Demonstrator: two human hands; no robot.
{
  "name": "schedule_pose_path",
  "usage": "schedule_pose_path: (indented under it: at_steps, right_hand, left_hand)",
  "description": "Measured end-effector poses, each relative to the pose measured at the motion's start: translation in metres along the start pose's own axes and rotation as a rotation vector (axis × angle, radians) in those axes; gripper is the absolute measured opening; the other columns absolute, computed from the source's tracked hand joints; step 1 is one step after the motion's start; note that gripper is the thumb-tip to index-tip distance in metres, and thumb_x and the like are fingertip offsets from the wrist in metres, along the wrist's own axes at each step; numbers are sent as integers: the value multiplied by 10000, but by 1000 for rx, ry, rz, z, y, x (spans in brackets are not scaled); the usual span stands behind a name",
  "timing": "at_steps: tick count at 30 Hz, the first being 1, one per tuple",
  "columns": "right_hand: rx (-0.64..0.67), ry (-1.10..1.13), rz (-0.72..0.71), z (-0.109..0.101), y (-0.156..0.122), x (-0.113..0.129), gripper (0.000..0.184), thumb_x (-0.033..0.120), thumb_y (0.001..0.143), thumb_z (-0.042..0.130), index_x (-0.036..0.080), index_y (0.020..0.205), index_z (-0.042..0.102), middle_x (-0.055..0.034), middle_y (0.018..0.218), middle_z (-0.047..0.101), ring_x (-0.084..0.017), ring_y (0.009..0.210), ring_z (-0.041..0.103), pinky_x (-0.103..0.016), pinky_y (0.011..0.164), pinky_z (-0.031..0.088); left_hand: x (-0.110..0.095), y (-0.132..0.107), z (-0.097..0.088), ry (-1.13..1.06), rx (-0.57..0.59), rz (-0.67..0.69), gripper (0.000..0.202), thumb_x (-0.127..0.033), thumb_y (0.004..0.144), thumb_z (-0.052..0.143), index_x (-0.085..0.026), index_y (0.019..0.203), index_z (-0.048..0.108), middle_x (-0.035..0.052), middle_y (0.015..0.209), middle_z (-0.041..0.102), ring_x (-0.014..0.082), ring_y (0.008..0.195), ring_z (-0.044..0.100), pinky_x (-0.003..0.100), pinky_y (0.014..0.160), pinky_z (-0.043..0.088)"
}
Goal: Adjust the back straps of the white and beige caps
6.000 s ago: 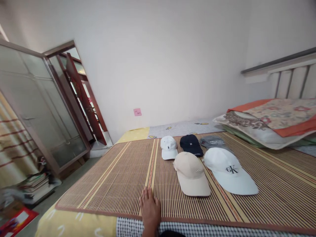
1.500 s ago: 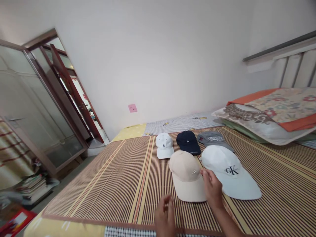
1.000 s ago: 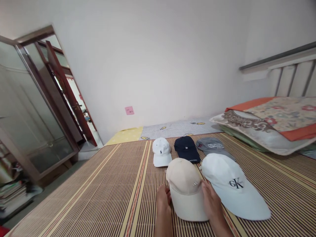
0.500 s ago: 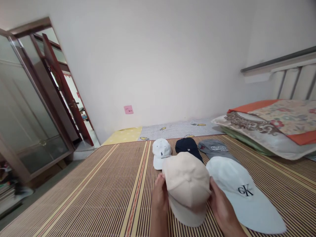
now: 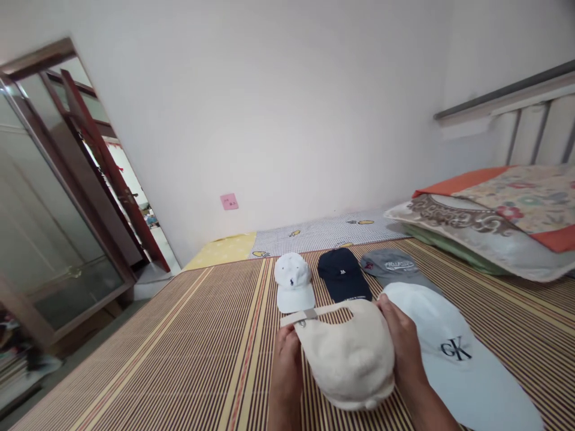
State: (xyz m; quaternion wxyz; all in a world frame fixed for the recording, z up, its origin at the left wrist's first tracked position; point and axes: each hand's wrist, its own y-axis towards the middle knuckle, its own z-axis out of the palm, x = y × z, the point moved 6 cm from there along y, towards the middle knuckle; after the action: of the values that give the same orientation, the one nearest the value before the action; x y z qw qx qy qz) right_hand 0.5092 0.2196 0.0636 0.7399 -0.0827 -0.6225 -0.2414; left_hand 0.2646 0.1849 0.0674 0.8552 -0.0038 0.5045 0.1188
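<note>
A cream baseball cap (image 5: 350, 359) is held between my two hands, its back strap and metal buckle facing away from me and its crown toward me. My left hand (image 5: 287, 353) grips the cap's left side near the strap. On the right side, my right hand (image 5: 399, 329) pinches the cap's edge; part of its fingers is hidden. Beyond the cap lie a small white cap (image 5: 293, 278), a navy cap (image 5: 342, 272) and a grey cap (image 5: 390, 264) in a row. To the right of my right hand rests a larger white cap (image 5: 453, 335) with black letters.
A striped woven mat (image 5: 179, 353) covers the bed under the caps. Pillows (image 5: 476, 227) with a floral cover (image 5: 530, 203) are stacked at the right. A checked sheet (image 5: 314, 230) runs along the wall. An open door (image 5: 117, 179) stands at the left.
The cream cap has been turned: its brim faced me before, and now its strap opening shows at the far side. The view has shifted slightly.
</note>
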Motion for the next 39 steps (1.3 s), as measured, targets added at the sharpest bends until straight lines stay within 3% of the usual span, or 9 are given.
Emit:
schedule_pose_path:
  at_steps: [7,12,16,20,26,30,32,35,39]
  right_hand:
    - [13,-35,5,-7,7,-17,524,735,741,657,213,792,660,-81,858,711,-292,893,624,-384,833,514]
    - [157,-172,-104,0,3,3,473,671,843,613,241,654,560,-20,666,612,-237,723,574,-330,661,468]
    - [200,-228,-140,-5,-1,34,481,655,874,584,199,854,738,-73,800,739,-261,778,661,-338,704,510]
    - [257,-293,-253,-9,-22,76,412,607,939,586,253,1061,757,-68,1008,786,-270,980,718,-355,870,536]
    - [740,-338,-311,27,-77,113,315,412,922,697,316,1219,733,-48,1248,748,-264,1186,683,-401,1022,531]
    - [979,-305,-313,49,-101,117,546,70,773,739,322,1258,711,-20,1291,703,-217,1224,654,-356,1072,490]
    - [992,-290,-337,55,-104,115,435,26,790,697,291,1134,734,-23,1280,686,-201,1234,640,-335,1071,478]
    - [968,-240,-389,55,-102,112,145,125,936,615,244,893,688,-29,1169,694,-192,1164,653,-326,1006,485]
    - [901,-280,-294,42,-88,103,171,301,1025,525,240,911,636,-18,968,717,-195,938,676,-329,832,480]
  left_hand:
    - [-21,-18,16,134,350,-15,384,-521,883,784,-167,791,666,-8,742,544,152,712,472,275,706,427]
    - [-25,-25,22,356,434,-126,396,-498,815,811,-171,727,606,-24,659,505,124,623,370,256,599,297]
    - [-24,-23,21,348,340,-137,304,-384,730,794,-188,682,567,-43,607,481,111,575,322,250,554,249]
    - [-18,-21,20,260,279,-128,294,-364,674,831,-186,686,598,-53,593,490,95,537,326,231,525,261]
    - [-18,-18,24,266,278,-82,476,-479,624,957,-170,621,595,-74,520,438,63,498,281,213,508,207]
    - [-17,-22,31,196,260,-78,480,-432,629,959,-185,639,548,-73,555,453,74,522,324,207,524,261]
    - [-16,-24,37,179,257,-76,452,-354,611,955,-185,644,537,-63,596,474,85,562,356,207,547,290]
    - [-17,-26,43,240,270,-62,450,-350,593,955,-180,646,543,-53,636,467,101,616,361,213,571,302]
    - [-20,-26,44,360,324,-89,476,-522,657,943,-181,737,621,-61,621,436,109,601,322,229,556,265]
